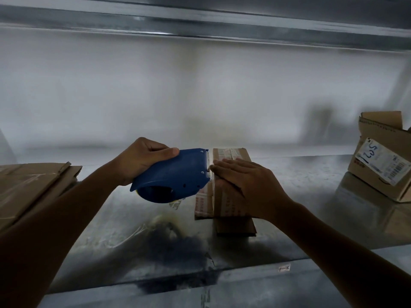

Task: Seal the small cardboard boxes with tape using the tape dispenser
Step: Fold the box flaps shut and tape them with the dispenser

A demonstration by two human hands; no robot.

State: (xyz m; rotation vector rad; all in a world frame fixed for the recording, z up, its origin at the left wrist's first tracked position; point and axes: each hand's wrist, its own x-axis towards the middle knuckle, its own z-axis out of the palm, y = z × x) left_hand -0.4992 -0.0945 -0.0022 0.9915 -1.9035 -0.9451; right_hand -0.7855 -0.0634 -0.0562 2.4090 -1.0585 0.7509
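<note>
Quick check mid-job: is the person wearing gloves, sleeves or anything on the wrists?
No. The left hand and right hand are both bare: no gloves or rings in view. The left forearm and right forearm are uncovered as well; no sleeve, watch or bracelet shows within the frame.

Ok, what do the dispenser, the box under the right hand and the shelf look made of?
Tape dispenser: likely hard plastic, matte blue moulded shell; its toothed edge looks metal.
Small box: brown cardboard, matte, with glossy printed tape along it.
Shelf: probably sheet metal, dull grey sheen with blurred reflections.
</note>
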